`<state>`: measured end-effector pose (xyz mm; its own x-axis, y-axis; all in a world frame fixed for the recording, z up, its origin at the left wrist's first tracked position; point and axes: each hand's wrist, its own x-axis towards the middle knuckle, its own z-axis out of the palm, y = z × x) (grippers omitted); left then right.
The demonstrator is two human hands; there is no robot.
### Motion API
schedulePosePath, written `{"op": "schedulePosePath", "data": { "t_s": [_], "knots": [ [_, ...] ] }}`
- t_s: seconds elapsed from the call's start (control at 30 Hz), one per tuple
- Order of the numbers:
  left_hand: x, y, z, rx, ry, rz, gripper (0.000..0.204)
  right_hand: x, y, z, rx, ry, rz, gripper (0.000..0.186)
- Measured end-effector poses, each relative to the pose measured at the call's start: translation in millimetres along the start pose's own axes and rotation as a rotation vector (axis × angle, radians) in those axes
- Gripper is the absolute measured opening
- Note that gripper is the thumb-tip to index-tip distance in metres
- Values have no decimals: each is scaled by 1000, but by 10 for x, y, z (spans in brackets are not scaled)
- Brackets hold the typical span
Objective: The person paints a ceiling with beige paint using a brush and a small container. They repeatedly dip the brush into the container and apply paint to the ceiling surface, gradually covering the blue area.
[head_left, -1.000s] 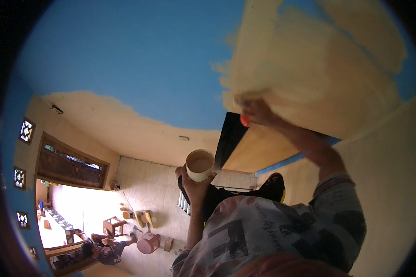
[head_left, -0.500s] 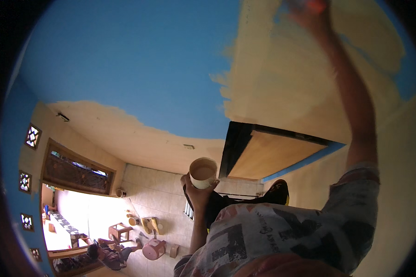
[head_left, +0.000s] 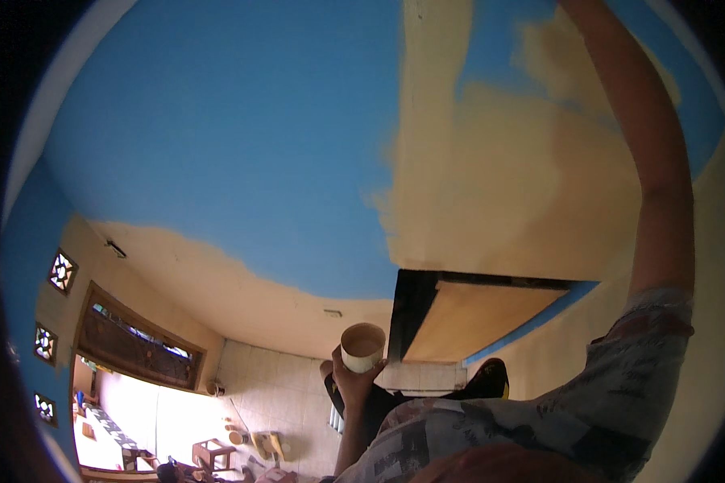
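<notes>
My left hand (head_left: 351, 381) is wrapped round a white cup (head_left: 362, 360) with pale, cream-coloured paint in it, held upright below the wall. My right arm stretches up the right side of the picture and leaves it at the top edge, so the right hand and anything in it are out of sight. Closest to that arm is a wall patch of cream paint (head_left: 532, 153), uneven at its upper edge, with blue paint (head_left: 499, 48) showing above it. A large blue wall area (head_left: 242, 137) lies to the left.
Below the cream patch is a dark-framed opening with a light wooden panel (head_left: 475, 320). Far below on the tiled floor (head_left: 298, 394) are a wooden stool (head_left: 213, 453) and small containers (head_left: 238, 437). Another person (head_left: 169, 472) is at the lower left, near a bright doorway (head_left: 165, 414).
The view has tilted upward, so the room sits lower in it. My right hand has moved up out of the picture. The cup stays in my left hand.
</notes>
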<state>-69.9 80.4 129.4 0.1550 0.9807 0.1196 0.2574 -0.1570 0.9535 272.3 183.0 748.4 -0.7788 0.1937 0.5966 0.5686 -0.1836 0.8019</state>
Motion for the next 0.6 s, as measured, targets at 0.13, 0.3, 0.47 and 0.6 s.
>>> {"op": "schedulePosePath", "data": {
  "t_s": [0.13, 0.3, 0.47, 0.6],
  "knots": [
    [-3, -80, -63, -11, 128, 10, 79, -282, -292, 322, -76, -121, 152, 39],
    [-34, -245, -80, 10, 104, -62, 88, -1310, -1390, 171, 96, -246, 174, 34],
    [-126, -181, -8, -68, 75, -77, 89, -2775, -3148, -463, 347, -476, 71, 46],
    [-177, -109, -48, -76, 48, -44, 88, -3268, -3750, -697, 798, -567, 354, 35]
  ]
}}
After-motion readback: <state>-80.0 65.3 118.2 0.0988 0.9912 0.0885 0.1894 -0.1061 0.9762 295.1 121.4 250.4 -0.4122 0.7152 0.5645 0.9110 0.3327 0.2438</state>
